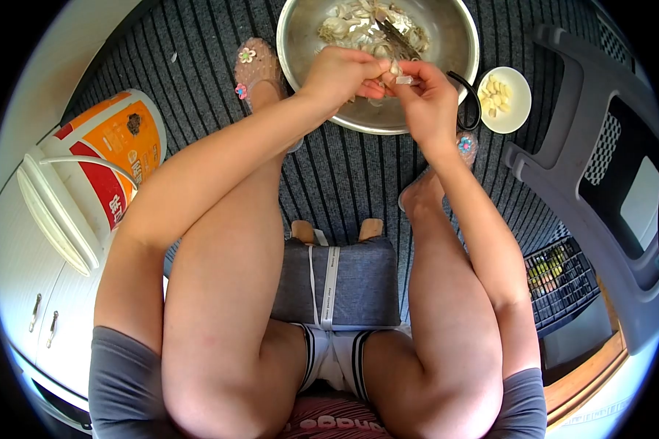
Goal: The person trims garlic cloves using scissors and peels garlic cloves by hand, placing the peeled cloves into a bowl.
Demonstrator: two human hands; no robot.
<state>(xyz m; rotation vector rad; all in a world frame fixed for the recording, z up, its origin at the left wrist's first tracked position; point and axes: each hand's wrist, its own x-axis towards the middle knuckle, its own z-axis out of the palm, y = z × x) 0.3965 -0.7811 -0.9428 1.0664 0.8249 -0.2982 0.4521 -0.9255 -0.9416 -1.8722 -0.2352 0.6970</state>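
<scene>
Above the near part of a large steel bowl (300, 44), my two hands meet with fingertips pinched. Between them is a small pale garlic clove (395, 68) with papery skin. My left hand (348, 75) comes from the left, and my right hand (426, 95) holds the clove from the right side. Garlic bulbs and loose skins (337, 28) lie in the bowl, with dark scissors (397, 36) on top of them. One black scissor-like handle (470, 99) shows at the bowl's right rim. Peeled cloves (495, 96) sit in a small white bowl (520, 102).
A grey plastic chair (564, 95) stands at the right, near a black basket (561, 282). An orange and white bucket (124, 139) is at the left beside white cabinets (44, 293). Striped dark matting (329, 175) covers the floor.
</scene>
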